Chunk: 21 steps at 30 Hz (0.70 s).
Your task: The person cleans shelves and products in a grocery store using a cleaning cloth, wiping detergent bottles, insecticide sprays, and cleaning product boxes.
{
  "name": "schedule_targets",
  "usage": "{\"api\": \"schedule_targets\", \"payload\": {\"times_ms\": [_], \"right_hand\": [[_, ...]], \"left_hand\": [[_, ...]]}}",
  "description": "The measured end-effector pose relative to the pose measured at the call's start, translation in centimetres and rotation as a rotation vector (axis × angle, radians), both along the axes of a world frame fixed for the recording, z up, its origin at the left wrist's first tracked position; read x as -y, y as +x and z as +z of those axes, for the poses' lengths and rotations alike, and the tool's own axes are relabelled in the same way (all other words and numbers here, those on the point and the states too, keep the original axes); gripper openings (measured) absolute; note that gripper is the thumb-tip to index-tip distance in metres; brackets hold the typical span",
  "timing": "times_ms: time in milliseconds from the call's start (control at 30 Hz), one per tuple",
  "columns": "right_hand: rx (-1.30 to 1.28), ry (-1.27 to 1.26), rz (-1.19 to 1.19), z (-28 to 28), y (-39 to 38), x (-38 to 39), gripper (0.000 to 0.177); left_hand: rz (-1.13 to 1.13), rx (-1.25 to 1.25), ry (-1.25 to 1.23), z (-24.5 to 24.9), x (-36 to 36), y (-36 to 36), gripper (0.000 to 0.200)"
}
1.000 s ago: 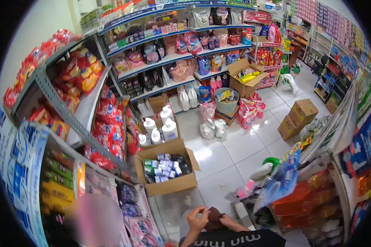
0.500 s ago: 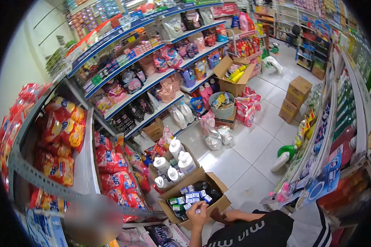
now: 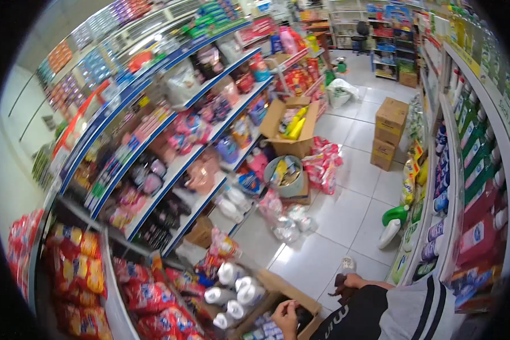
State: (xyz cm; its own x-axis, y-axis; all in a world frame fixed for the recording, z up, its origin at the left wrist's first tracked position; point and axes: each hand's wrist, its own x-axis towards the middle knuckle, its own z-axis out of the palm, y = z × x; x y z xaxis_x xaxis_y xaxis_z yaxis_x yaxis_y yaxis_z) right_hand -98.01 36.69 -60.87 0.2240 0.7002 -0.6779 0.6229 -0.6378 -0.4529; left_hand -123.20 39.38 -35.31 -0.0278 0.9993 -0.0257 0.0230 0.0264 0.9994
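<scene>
My left hand is above an open cardboard box at the bottom centre, its fingertips pinched together; whatever is between them is too small to tell. Small white-and-blue packs lie in that box, beside dark items. To the right, my right hand reaches out past the black sleeve, fingers curled at a dark brown thing that is blurred. A small whitish thing shows just beyond it; whether it is held or on the floor is unclear. White pump bottles stand in the neighbouring box.
Shelves of packets run along the left, with red bags nearer. Bottles line the right shelf. On the tiled floor are a bucket, an open carton, two stacked cartons, and a green bottle.
The view has shifted, so the boxes appear lower. My right hand has moved away from the open box, out to the right over the floor. My left hand remains above the box, still pinched.
</scene>
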Motion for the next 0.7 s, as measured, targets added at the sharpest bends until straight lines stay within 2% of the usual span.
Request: {"api": "schedule_targets", "payload": {"times_ms": [67, 100, 200, 267, 333, 367, 467, 500, 533, 567, 633, 700], "right_hand": [[0.049, -0.028, -0.183, -4.1, 6.1, -1.9, 0.034], [0.058, -0.043, -0.281, -5.3, 9.0, -2.3, 0.034], [0.097, -0.055, -0.453, -3.3, 19.1, -2.5, 0.035], [0.083, -0.022, -0.606, -2.5, 23.5, -1.5, 0.036], [0.053, 0.054, -0.842, -2.6, 26.8, -0.2, 0.036], [0.080, 0.057, -0.951, 1.5, 27.3, -0.4, 0.035], [-0.009, 0.122, -1.149, 1.0, 28.8, 1.5, 0.035], [-0.075, 0.235, -1.225, -5.9, 29.0, 3.1, 0.037], [-0.066, 0.014, -1.154, -3.4, 29.2, 2.9, 0.042], [-0.151, 0.044, -1.162, 5.0, 28.7, 1.1, 0.052], [-0.109, 0.002, -1.114, -1.3, 28.5, 1.5, 0.063], [-0.128, -0.121, -1.074, -5.8, 28.1, 1.0, 0.065]], "left_hand": [[0.032, -0.024, 0.042, 0.1, -3.6, 3.9, 0.009], [0.066, 0.078, 0.011, -0.1, -5.3, 6.6, 0.011], [-0.216, 0.224, -0.162, 0.0, -10.4, 16.1, 0.013], [-0.471, 0.189, -0.235, -0.2, -13.3, 22.4, 0.012], [-0.667, 0.151, -0.265, -0.2, -16.2, 28.1, 0.012], [-0.735, 0.139, -0.265, -0.5, -17.5, 30.8, 0.012], [-0.878, 0.111, -0.314, -0.1, -19.6, 36.9, 0.012], [-0.910, 0.099, -0.320, -0.3, -20.5, 38.6, 0.012], [-0.940, 0.090, -0.317, -0.6, -21.4, 40.6, 0.012], [-0.986, 0.071, -0.328, -0.9, -22.1, 42.2, 0.013], [-1.083, 0.020, -0.366, -3.0, -23.7, 45.2, 0.013], [-1.158, 0.017, -0.432, -5.6, -25.2, 47.8, 0.013]]}}
